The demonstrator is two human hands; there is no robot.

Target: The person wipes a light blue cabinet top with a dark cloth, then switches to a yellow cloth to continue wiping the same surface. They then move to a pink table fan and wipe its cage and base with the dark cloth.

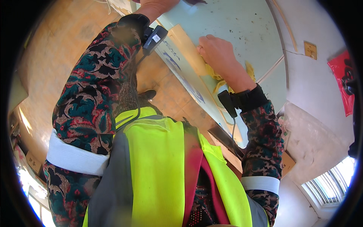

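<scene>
My right hand (218,53) is over the pale green tabletop (242,26), close to its near edge. Its fingers are curled in, and whatever they may hold is hidden. Thin yellow strips (217,77), which look like leaves or peel, lie under and beside that wrist. A flat tan strip (185,45) runs along the table's edge, just left of the right hand. My left hand (160,4) reaches to the top of the view by the table's far left part. The picture's edge cuts off its fingers.
Dark specks are scattered over the tabletop. Blue markings show on the table's white side (177,68). A white wall (306,22) with a socket plate (310,50) and a red bag (342,81) stands to the right. Tan floor tiles (75,38) lie to the left.
</scene>
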